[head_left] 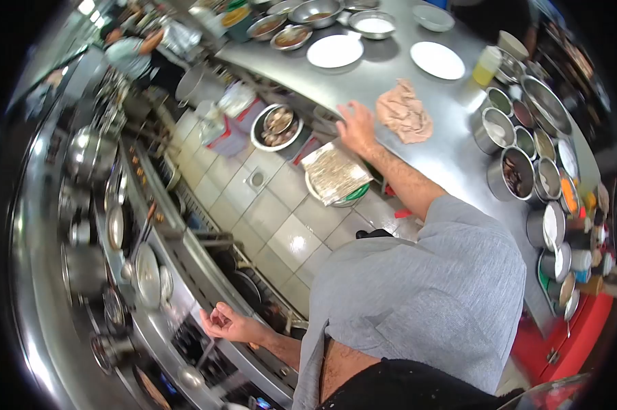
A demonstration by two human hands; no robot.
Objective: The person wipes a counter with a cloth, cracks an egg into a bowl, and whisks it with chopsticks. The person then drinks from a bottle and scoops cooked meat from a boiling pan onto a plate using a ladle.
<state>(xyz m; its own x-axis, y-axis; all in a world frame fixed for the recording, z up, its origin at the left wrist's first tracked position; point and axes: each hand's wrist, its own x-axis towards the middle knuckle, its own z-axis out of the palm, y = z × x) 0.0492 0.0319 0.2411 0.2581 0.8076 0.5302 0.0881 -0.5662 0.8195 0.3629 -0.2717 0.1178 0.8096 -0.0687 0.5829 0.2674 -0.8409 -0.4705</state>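
Mainly, two long surfaces of stainless steel filled the room: the work table (pixel 366 85), smooth and shiny, stretched along the far and right side, and the cooking range (pixel 175 301) ran along the left. Between them lay the floor (pixel 295 236) of square, glossy tiles. Above a round container with a green rim, just by the table's edge, a flat, almost rectangular sheet (pixel 335 173) showed a streaky brown and pale surface.

On the far part of the table stood two white plates (pixel 335 51), oval in this view and smooth. On the right, round metal pots (pixel 493 130) with straight walls were crowded together.

The pinkish-beige cloth (pixel 404 113) lay on the table, near its left edge. It was soft and crumpled, with many folds and an irregular outline. Its long axis went roughly from far to near, with a narrower corner pointing to the far side.

The two hands were well apart. The right hand (pixel 358 128) was just left of the cloth, not touching it, with fingers spread and a little bent, pointing far and left. The left hand (pixel 232 322) was loosely half-open at the range's front edge; whether it touched the metal, I cannot tell.
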